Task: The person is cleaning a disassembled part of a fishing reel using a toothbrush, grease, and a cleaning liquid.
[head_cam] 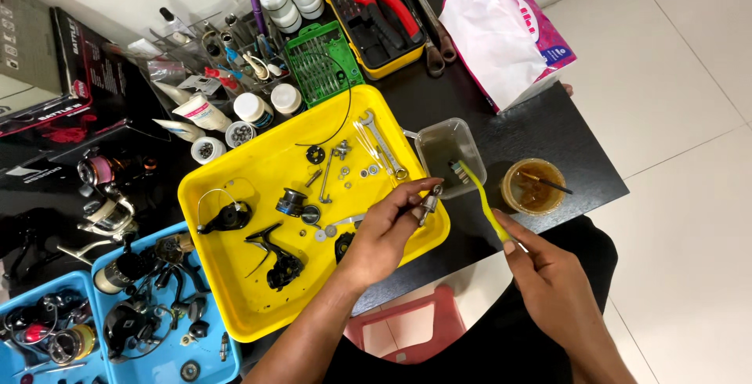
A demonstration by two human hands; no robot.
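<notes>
My left hand (385,227) holds a small metal reel part (428,205) between thumb and fingers, over the right edge of the yellow tray (235,290). My right hand (540,270) grips a yellow-green toothbrush (484,204) by its handle, with the bristle end dipped at the rim of a clear plastic container (450,153) of murky liquid. On the tray lie a spanner (384,145), a black reel body (274,263), a spool (291,201) and several small washers and screws.
A round tub of brown grease (533,186) with a stick stands right of the container. A tissue pack (505,32), a yellow tool case with red pliers (376,16) and a green bit holder (321,63) sit at the back. Blue trays (160,353) hold reel parts at the left. A red stool (411,325) is below.
</notes>
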